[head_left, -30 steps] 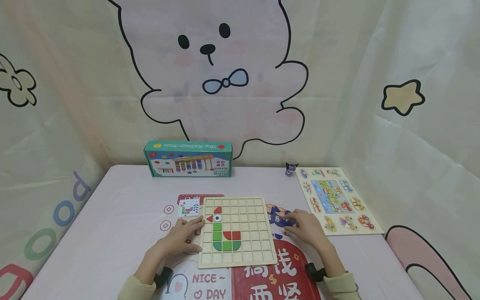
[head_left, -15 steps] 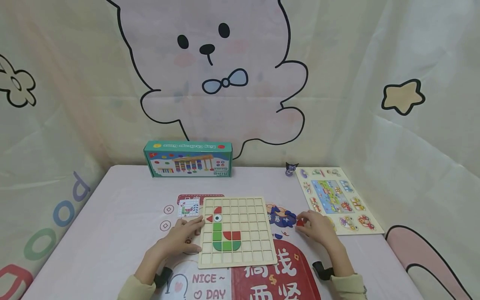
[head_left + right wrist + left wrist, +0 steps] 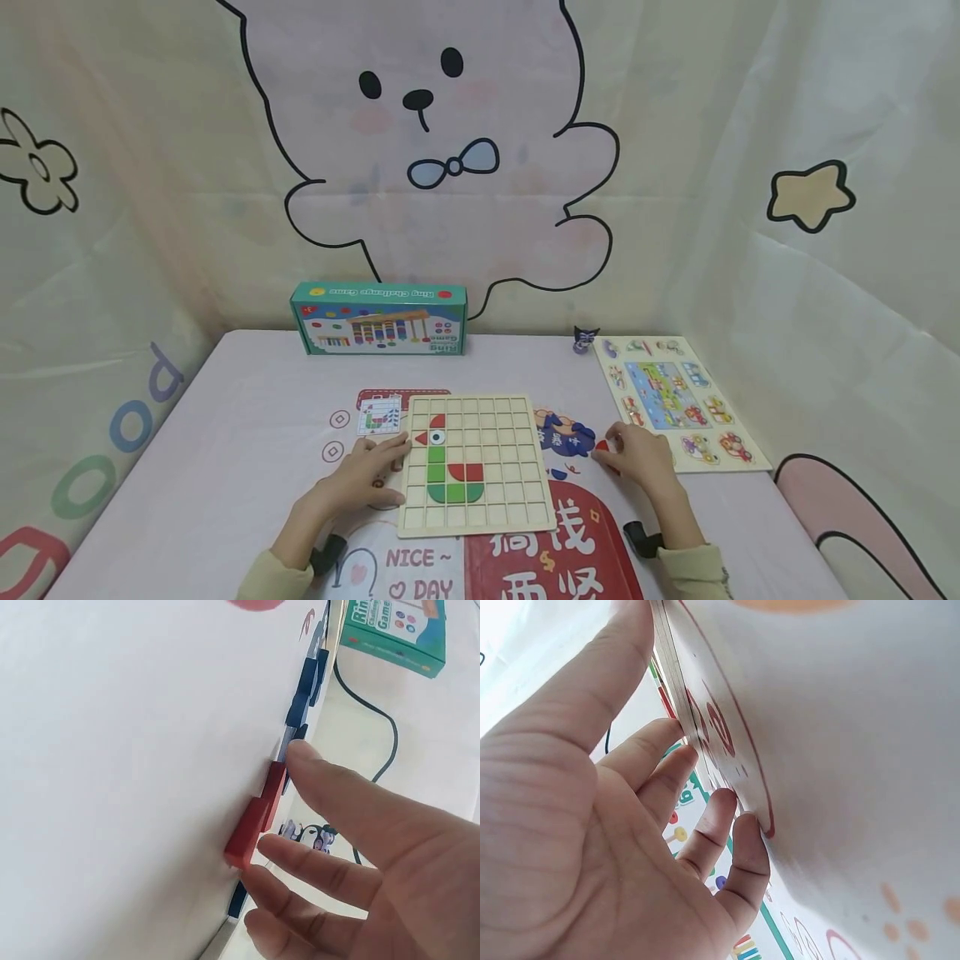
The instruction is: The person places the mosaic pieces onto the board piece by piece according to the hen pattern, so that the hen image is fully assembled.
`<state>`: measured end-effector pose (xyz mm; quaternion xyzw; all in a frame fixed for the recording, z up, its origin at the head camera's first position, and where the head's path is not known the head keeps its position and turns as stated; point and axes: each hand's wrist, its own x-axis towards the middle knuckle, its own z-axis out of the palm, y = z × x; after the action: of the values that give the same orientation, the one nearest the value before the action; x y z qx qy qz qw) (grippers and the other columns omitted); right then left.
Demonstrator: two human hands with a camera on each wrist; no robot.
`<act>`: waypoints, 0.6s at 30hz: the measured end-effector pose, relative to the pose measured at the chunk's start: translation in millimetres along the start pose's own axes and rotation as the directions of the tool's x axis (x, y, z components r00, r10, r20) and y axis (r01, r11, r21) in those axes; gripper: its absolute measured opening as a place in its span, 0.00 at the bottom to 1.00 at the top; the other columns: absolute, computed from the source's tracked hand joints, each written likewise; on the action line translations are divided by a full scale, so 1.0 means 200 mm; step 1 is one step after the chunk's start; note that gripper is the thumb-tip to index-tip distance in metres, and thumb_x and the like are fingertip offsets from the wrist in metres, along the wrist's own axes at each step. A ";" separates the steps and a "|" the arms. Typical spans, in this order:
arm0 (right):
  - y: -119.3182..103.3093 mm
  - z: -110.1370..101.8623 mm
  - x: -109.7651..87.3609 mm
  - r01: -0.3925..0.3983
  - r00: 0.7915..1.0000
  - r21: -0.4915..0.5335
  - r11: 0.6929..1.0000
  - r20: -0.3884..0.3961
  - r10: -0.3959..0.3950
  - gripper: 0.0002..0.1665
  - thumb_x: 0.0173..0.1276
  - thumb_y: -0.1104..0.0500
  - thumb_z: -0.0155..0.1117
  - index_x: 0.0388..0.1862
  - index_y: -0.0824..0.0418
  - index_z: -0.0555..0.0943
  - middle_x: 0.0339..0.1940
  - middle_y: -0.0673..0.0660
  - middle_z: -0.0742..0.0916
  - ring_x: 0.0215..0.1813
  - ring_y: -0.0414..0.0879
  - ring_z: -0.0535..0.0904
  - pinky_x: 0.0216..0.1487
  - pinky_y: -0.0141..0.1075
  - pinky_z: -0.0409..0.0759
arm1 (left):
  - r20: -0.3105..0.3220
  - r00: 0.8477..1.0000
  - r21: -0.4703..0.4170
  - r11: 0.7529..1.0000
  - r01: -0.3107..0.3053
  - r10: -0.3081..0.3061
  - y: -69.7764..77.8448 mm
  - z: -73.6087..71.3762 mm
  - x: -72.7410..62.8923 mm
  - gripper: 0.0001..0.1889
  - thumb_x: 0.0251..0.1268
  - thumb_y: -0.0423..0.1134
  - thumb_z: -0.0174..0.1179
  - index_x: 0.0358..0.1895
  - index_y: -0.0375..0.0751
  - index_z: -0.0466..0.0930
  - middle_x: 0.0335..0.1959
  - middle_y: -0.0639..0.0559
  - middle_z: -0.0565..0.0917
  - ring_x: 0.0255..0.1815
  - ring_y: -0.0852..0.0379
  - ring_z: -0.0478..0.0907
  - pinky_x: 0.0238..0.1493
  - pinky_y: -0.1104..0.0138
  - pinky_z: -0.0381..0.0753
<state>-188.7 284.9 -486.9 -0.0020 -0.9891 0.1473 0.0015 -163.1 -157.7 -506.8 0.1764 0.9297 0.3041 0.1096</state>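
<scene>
The left hand [image 3: 363,479] touches the left edge of a wooden grid board [image 3: 517,500], its fingers spread. In the left wrist view, that hand's fingertips [image 3: 721,802] lie along the board's side. Green and red tiles, with a round eye tile [image 3: 437,437], form a bird-like shape on the board's left part. The right hand [image 3: 637,454] is on the table right of the board, thumb and fingers parted around red pieces. In the right wrist view, a red block [image 3: 246,832] sits by the fingertips, and dark blue blocks [image 3: 300,694] lie beyond the thumb.
A small pattern card [image 3: 379,414] lies at the board's upper left. A green game box [image 3: 378,318] stands at the back, with a small dark figurine [image 3: 583,339] to its right. A picture puzzle board [image 3: 663,396] lies at the right.
The right hand has moved right, from over the dark blue pieces to the red pieces. The left hand has stayed at the board's edge.
</scene>
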 end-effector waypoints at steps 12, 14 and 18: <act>-0.03 0.00 0.00 -0.027 0.999 0.121 0.992 0.046 0.022 0.18 0.53 0.55 0.71 0.40 0.63 0.81 0.26 0.54 0.81 0.26 0.45 0.72 0.29 0.36 0.71 | 0.000 1.000 0.004 1.000 0.010 -0.010 -0.01 0.00 0.00 0.42 0.42 0.53 0.71 0.66 0.54 0.67 0.71 0.59 0.61 0.45 0.58 0.58 0.38 0.64 0.65; -0.03 0.00 0.00 -0.022 0.998 0.149 0.989 0.057 0.014 0.17 0.54 0.57 0.70 0.41 0.63 0.80 0.28 0.55 0.82 0.28 0.45 0.73 0.27 0.35 0.73 | 0.002 1.000 0.007 1.000 0.007 -0.007 -0.01 0.00 0.01 0.42 0.42 0.53 0.70 0.66 0.54 0.66 0.71 0.60 0.61 0.45 0.57 0.58 0.38 0.63 0.65; -0.02 0.01 0.00 -0.024 0.998 0.167 0.986 0.062 0.014 0.16 0.54 0.59 0.70 0.41 0.64 0.80 0.28 0.56 0.81 0.28 0.45 0.73 0.26 0.35 0.74 | 0.003 1.000 0.004 1.000 0.004 -0.004 -0.02 0.00 0.01 0.42 0.42 0.53 0.70 0.66 0.54 0.66 0.71 0.60 0.61 0.46 0.57 0.59 0.38 0.63 0.65</act>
<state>-189.7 280.5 -488.1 -0.0068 -0.9727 0.2298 -0.0299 -165.2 -159.6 -509.5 0.1753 0.9305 0.3018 0.1113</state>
